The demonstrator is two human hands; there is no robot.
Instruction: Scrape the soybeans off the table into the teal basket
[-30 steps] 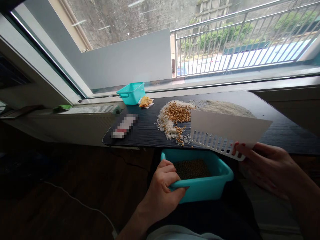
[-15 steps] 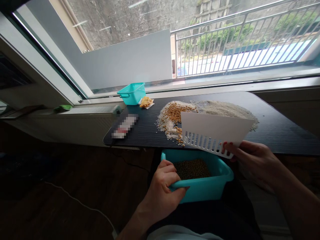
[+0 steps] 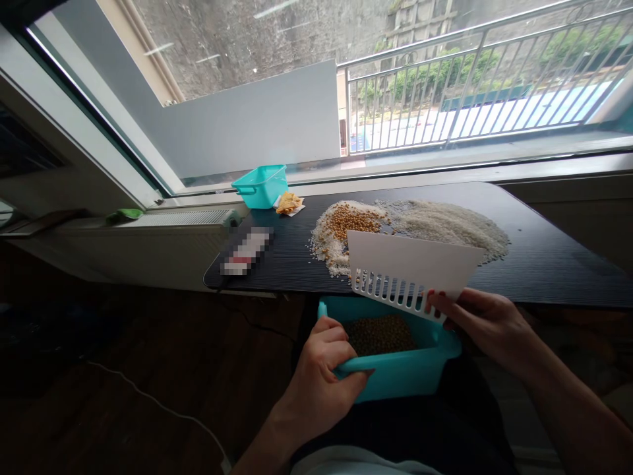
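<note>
My left hand (image 3: 329, 369) grips the near left rim of a teal plastic bin (image 3: 405, 379) below the table edge. Round beans (image 3: 380, 334), dark in the shade, lie in that bin. Between the fingers of my right hand (image 3: 487, 323) is a white plastic scraper (image 3: 413, 264) with a row of slots along its lower edge. It is tilted over the table's near edge, above the bin's far side. Behind it, yellow soybeans (image 3: 353, 221) lie mixed with white rice (image 3: 329, 251). A wider heap of rice (image 3: 450, 224) spreads to the right.
A second teal bin (image 3: 262, 188) stands at the dark table's (image 3: 291, 254) back left corner. Beside it a yellow cloth-like piece (image 3: 289, 202) lies on white paper. A blurred-out flat item (image 3: 247, 251) rests at the left end. The window sill (image 3: 544, 165) borders the back.
My right hand has drawn the scraper toward me and a little left, to the table edge. The soybeans near the front edge no longer show beside the scraper. My left hand stays put.
</note>
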